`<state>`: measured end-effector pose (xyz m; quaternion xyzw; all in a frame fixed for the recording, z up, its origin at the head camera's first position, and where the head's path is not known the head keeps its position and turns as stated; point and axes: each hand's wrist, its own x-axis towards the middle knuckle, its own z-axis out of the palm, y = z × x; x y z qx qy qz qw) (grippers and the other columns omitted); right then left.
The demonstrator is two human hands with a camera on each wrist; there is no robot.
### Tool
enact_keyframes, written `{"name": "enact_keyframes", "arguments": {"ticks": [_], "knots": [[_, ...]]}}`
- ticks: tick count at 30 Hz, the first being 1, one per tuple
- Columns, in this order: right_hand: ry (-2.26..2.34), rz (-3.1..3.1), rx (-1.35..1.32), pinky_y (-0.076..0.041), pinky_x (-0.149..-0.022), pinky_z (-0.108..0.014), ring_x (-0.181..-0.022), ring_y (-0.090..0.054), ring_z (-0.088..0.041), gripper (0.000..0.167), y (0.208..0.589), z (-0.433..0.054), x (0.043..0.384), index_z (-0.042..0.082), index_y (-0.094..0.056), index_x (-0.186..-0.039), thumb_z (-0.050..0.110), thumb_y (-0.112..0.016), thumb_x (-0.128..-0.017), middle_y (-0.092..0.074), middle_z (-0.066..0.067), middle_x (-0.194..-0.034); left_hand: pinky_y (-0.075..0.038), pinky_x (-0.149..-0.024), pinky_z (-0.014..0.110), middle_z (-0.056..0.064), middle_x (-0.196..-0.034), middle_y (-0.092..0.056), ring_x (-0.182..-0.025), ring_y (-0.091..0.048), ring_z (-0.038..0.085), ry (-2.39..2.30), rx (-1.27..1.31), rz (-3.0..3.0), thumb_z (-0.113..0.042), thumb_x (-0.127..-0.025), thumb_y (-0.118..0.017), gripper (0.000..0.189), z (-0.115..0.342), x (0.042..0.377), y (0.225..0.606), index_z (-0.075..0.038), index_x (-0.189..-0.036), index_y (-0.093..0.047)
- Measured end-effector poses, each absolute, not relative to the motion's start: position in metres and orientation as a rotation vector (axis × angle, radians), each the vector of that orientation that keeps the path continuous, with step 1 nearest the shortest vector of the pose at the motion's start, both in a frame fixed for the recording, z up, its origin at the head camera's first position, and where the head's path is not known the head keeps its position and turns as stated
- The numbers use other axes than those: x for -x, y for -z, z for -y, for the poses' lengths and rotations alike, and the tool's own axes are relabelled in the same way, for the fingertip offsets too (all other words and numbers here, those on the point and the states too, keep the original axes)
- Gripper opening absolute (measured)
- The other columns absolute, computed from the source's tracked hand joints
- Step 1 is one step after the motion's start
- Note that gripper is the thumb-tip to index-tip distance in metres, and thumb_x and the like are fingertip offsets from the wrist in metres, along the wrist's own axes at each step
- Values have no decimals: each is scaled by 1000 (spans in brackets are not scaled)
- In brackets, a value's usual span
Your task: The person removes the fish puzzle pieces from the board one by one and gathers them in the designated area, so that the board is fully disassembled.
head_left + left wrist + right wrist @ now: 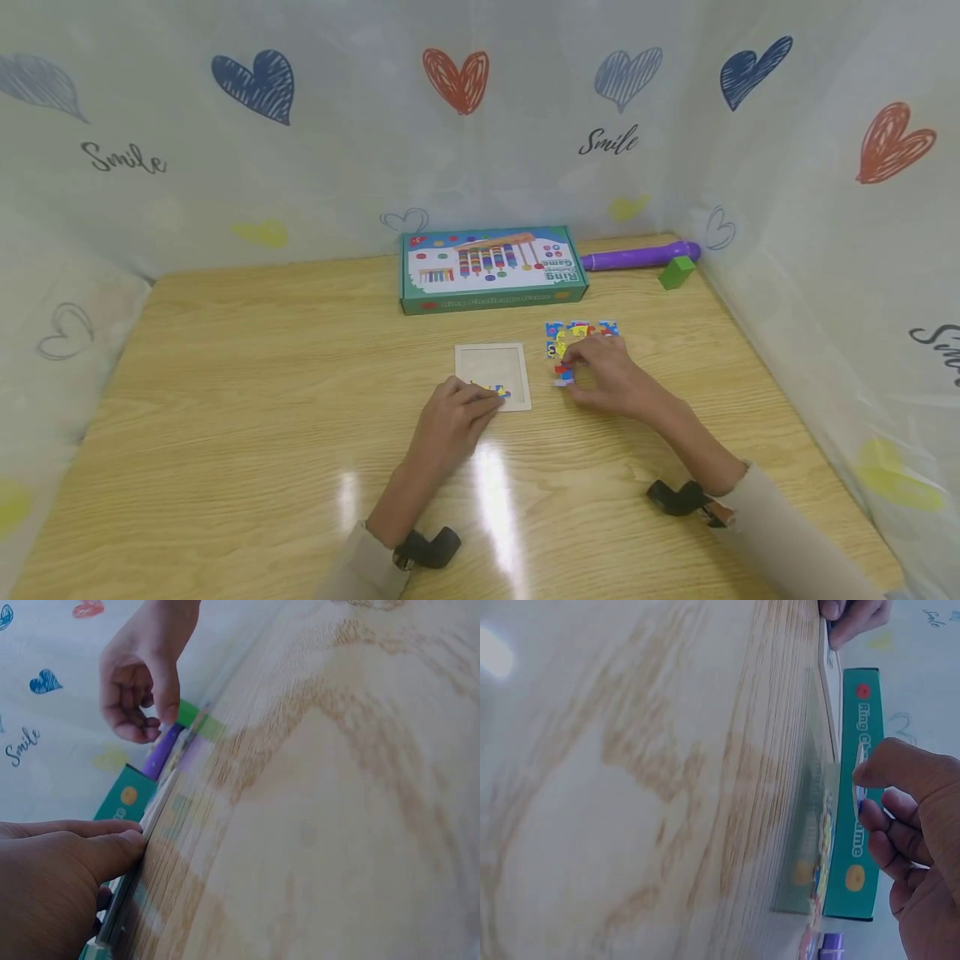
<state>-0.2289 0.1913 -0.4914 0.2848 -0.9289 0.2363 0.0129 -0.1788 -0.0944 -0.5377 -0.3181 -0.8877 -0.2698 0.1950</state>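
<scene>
A square wooden puzzle tray [526, 375] lies on the table with colourful jigsaw pieces [500, 389] along its near side. My left hand [453, 419] rests at that side, its fairly straight fingers over the pieces and partly hiding them. In the left wrist view, thumb and forefinger of the left hand [60, 862] come together at the tray's edge. To the right, my right hand [611, 375] pinches a jigsaw piece [564, 375], which shows as a thin pale edge between thumb and fingers in the right wrist view. Loose jigsaw pieces [555, 330] lie beyond that hand, some partly covered.
Behind the tray lies a green Ring Challenge Game box [491, 302]. A purple stick [637, 257] extends from its right, with a green block [677, 272] close by. A white sheet printed with hearts [337, 167] surrounds the table's back and sides.
</scene>
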Motion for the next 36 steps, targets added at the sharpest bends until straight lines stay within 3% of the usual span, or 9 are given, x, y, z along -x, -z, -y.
{"name": "enact_keyframes", "arguments": {"ticks": [36], "knots": [[-644, 2910, -779, -28, -83, -45, -96, -55, -27, 30, 494, -240, 225, 2, -66, -99, 5, -78, -71, -66, -7, -98, -47, -73, 29, -4, -97, -75, -83, -55, 17, 769, 922, 2428, -7, -85, -80, 15, 95, 181, 538, -14, -98, -82]]}}
